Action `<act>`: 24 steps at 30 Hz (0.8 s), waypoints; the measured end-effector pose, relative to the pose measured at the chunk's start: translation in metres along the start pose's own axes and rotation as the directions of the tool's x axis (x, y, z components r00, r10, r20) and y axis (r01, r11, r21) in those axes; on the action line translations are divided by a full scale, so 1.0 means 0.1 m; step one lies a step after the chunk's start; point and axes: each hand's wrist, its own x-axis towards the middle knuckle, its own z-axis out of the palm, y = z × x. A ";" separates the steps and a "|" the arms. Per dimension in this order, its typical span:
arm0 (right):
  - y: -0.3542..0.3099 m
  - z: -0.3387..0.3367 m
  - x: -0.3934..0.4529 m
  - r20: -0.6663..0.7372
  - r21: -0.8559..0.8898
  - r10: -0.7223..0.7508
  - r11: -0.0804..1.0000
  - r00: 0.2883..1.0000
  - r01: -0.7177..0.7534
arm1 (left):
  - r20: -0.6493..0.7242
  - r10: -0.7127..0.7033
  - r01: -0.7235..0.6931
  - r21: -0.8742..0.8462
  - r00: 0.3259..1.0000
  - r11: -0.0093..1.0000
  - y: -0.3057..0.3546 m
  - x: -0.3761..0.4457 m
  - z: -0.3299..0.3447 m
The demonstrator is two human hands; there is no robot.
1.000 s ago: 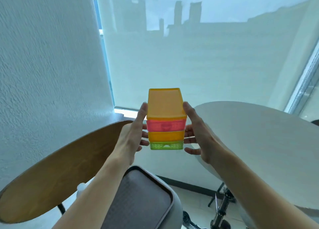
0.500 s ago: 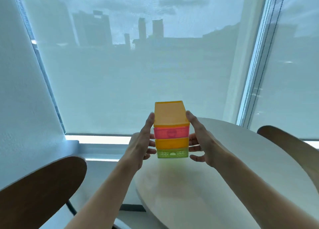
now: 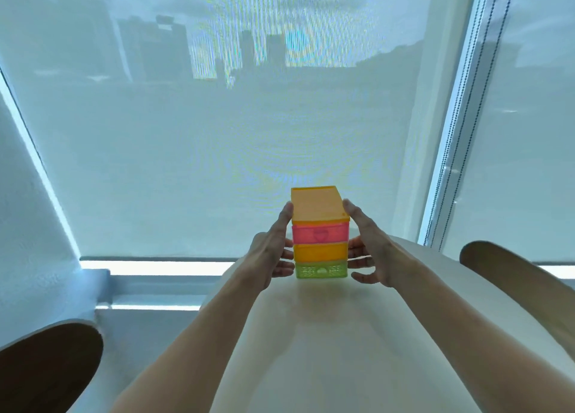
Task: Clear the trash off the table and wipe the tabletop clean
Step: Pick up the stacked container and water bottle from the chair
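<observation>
A small stack of plastic drawers (image 3: 319, 235) stands upright at the far edge of the round white table (image 3: 342, 350). It has an orange lid, then a pink, an orange and a green drawer. My left hand (image 3: 270, 257) holds its left side, thumb up along the lid and fingers wrapping toward the back. On the opposite side, my right hand (image 3: 373, 253) does the same, thumb at the lid's corner and fingers spread. The stack's base is at the tabletop; contact cannot be made out. No trash or cloth is in view.
A brown wooden chair back (image 3: 46, 366) is at the lower left and another (image 3: 513, 269) at the right, behind the table. Beyond the table are a white window sill (image 3: 149, 285), a lowered roller blind (image 3: 217, 132) and its bead chains (image 3: 451, 132).
Both hands carried the drawer stack from over the chair on the left across to the table and lowered it to the far edge. My view swung right with it.
</observation>
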 end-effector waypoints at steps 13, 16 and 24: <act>-0.06 -0.10 0.52 0.020 0.033 0.014 0.999 1.000 -0.015 | 0.014 -0.032 0.032 0.011 0.999 0.999 0.03 0.57 0.16; -0.07 -0.12 0.57 0.016 0.043 0.004 0.999 1.000 -0.005 | 0.008 -0.040 0.040 0.011 0.999 0.999 0.04 0.62 0.19; -0.05 -0.14 0.65 0.003 0.033 0.008 0.999 1.000 -0.008 | -0.058 -0.045 0.044 -0.008 0.997 0.999 0.07 0.58 0.19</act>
